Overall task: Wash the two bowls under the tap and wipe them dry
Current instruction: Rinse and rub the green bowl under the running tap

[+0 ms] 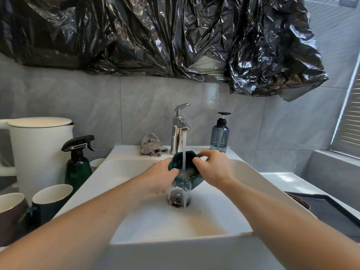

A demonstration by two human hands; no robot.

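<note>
A dark teal bowl (185,168) is held tilted under the running chrome tap (178,131), over the white sink (136,211). Water streams into the bowl and spills down onto the drain (178,198). My left hand (157,178) grips the bowl's left rim, thumb on the inside. My right hand (213,168) grips the right rim from above. A crumpled patterned cloth (152,145) lies on the sink's back ledge, left of the tap. Part of another bowl (300,201) shows at the right, on a dark tray.
A blue soap pump bottle (220,133) stands right of the tap. Left of the sink are a dark green spray bottle (78,162), a white bin (39,149) and several mugs (52,199). A dark tray (335,211) lies to the right. Black plastic sheeting (155,36) hangs above.
</note>
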